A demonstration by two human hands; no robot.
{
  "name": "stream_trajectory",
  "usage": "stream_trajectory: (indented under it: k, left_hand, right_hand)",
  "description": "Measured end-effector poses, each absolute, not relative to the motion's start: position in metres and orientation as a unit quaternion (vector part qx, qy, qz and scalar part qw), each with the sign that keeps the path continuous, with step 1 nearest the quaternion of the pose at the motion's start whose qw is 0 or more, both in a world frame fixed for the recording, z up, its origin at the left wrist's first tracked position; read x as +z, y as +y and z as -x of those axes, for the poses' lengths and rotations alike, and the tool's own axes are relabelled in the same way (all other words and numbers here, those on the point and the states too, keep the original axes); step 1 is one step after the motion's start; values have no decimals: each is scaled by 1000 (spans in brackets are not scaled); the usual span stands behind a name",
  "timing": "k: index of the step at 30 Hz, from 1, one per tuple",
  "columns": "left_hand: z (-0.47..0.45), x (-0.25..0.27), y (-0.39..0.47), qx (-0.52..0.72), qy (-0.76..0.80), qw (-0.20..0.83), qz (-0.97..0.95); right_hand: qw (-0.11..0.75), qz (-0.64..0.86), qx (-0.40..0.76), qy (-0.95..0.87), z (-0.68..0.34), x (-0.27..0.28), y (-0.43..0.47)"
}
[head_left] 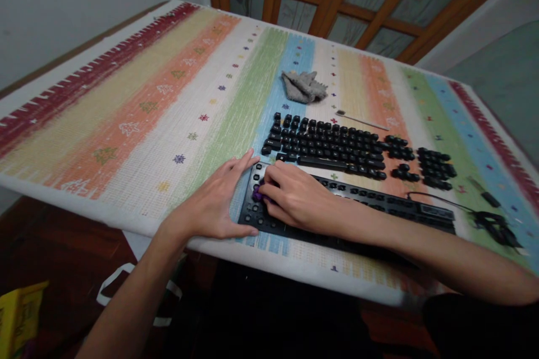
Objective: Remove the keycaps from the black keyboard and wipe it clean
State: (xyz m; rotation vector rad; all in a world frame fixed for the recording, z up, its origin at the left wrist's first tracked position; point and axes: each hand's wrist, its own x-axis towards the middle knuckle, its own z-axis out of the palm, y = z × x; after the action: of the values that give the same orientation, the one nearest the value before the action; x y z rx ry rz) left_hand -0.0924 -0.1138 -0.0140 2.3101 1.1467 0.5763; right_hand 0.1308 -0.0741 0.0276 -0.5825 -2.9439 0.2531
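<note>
A black keyboard base [274, 225] with its keycaps off lies along the near edge of the table. My left hand [214, 196] grips its left end, thumb at the front corner and fingers at the back corner. Over the left part of the base, my right hand [297, 196] is closed on a small purple lump [257, 192], pressed against the switches. The lump's material is unclear, as my fingers partly cover it. Behind the base, loose black keycaps [324, 143] are laid out in keyboard order. My right forearm hides much of the base's middle.
A crumpled grey cloth [304, 87] and a thin brush-like stick [362, 120] lie behind the keycaps. To the right are a coiled black cable [497, 227] and a small dark brush-like tool [484, 192]. A striped tablecloth [219, 106] covers the table. Something yellow [21, 314] stands low at left.
</note>
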Motion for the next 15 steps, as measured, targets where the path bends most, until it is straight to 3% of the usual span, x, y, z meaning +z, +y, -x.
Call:
stream_trajectory:
  k: [7,12,15]
  left_hand:
    - [92,-13,-114,220,421,254,-843]
    - [93,-15,-114,225,422,262,-838]
    - [93,-15,-113,221,423,261,-839]
  right_hand:
    - [153,259,110,-947,-140,51,-71]
    - [89,284,-10,-955,-156,56,-76]
    - [55,297,-18,-953,-161,54,-81]
